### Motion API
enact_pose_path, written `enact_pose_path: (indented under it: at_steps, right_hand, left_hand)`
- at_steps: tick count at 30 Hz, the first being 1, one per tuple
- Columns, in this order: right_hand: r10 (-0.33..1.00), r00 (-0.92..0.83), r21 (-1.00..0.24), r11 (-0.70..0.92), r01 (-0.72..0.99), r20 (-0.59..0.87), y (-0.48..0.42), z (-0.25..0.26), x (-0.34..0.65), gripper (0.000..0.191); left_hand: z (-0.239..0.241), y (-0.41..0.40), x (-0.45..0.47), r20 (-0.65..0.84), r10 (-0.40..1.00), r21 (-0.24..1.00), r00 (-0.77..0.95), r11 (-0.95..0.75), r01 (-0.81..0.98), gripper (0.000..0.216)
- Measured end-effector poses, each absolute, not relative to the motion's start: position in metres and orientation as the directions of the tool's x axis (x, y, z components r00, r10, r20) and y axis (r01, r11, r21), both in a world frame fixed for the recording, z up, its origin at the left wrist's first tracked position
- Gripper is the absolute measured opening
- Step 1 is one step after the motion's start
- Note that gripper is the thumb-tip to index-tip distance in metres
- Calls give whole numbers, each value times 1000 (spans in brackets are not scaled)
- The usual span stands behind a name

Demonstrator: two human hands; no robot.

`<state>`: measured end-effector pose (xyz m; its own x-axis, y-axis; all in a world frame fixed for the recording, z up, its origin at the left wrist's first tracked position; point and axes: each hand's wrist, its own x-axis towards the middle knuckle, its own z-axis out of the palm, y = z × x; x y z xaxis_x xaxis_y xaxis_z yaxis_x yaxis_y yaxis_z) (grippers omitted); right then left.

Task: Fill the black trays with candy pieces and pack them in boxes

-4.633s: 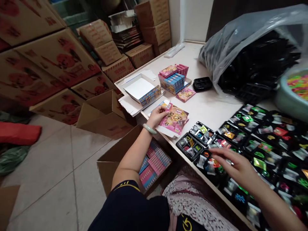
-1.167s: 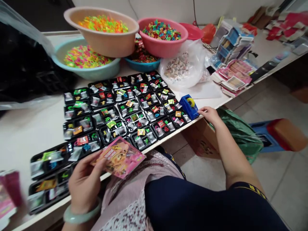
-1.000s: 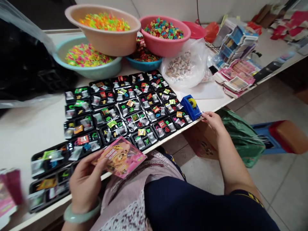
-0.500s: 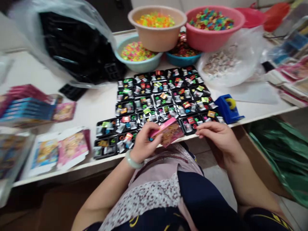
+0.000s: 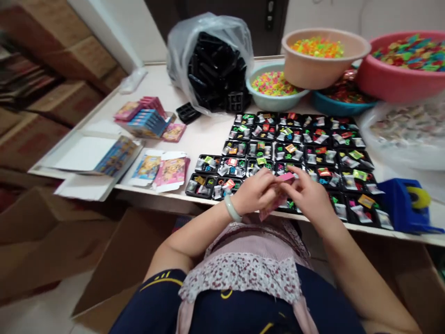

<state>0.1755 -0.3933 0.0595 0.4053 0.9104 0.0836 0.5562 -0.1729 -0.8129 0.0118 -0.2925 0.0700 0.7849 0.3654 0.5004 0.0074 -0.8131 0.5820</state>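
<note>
Between my hands, at the front edge of the table, is a small pink cardboard box (image 5: 285,177), tilted and partly covered by fingers. My left hand (image 5: 256,189), with a pale bangle at the wrist, is closed around the box's left side. At its right end, my right hand (image 5: 309,191) pinches the box with thumb and fingers. Just beyond lie rows of black compartment trays (image 5: 290,148) filled with wrapped sweets and small coloured pieces. Some trays are hidden behind my hands.
A blue tape dispenser (image 5: 403,204) stands at the right. Behind the trays are a peach basin (image 5: 325,74), a pink basin (image 5: 399,79) and a bag of black trays (image 5: 174,51). Flat printed cartons (image 5: 170,171) and stacked boxes (image 5: 146,123) lie left; an open cardboard box (image 5: 114,260) is below.
My right hand has come in from the right to the pink box and now grips it beside my left hand. The view has swung left, so the table appears shifted right.
</note>
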Motion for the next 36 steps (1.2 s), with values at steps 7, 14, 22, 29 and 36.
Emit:
enact_pose_path:
  at_steps: [7,14,22,29,36]
  right_hand:
    - [977,103,-828,97,552,184,-382,42,170,29]
    - [899,-181,-661,418,623,398,-302,46,145,42]
    - [962,-125,-694,262,671,242,-197,-18,180,24]
    - [967,-152,-645,250,722,205,-129,-21,190,20]
    - [959,-251,-421,284,861,134,-80,-16,184,28]
  left_hand:
    - [71,-261,-31,431,616,808,659,-589,21,27]
    - [93,-164,-113,433,586,614,685,-748,252,18]
    - [60,-37,-162,398,803,549,444,-596,586,18]
    - [33,41,-168,188,754,304,630,-654,692,35]
    - [22,35,-141,24,811,188,585,-578,794,41]
